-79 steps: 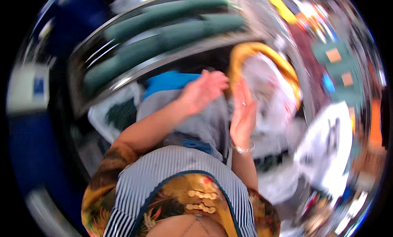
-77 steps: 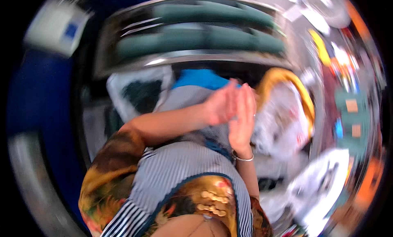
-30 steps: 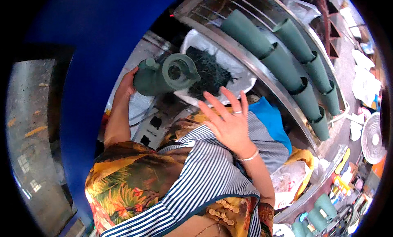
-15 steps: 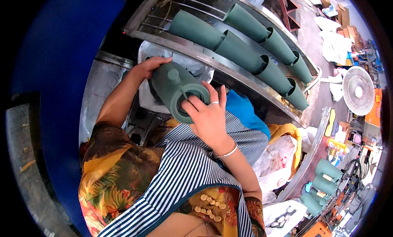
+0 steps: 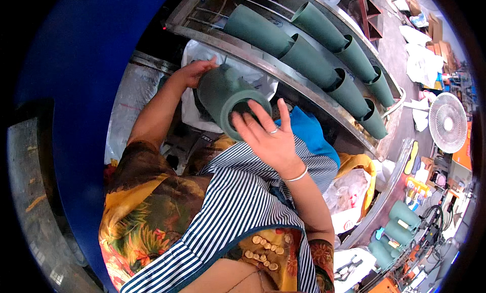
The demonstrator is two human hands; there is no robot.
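A dark green tapered hollow cylinder (image 5: 215,88) lies tilted in front of me, its thick ringed opening turned toward me. My left hand (image 5: 198,73) holds it at the far end, with part of that grip hidden behind the wall. At the near opening is my right hand (image 5: 268,141), palm toward the ring. Its fingers are spread, and some tips reach over the dark hole. I cannot tell whether those tips touch the inside. A ring and a bangle are on that hand and wrist.
A metal-framed rack (image 5: 253,60) beyond my hands carries several similar green cylinders (image 5: 309,60) in rows. White plastic (image 5: 195,111) hangs below it. A white fan (image 5: 448,123) stands far right. More green cylinders (image 5: 400,232) sit by equipment at lower right. A blue panel (image 5: 86,116) rises at left.
The cylinder has turned, so the pale patch on its side and the strip across its ring no longer show. My right hand's fingers have spread and lifted from the opening's edge.
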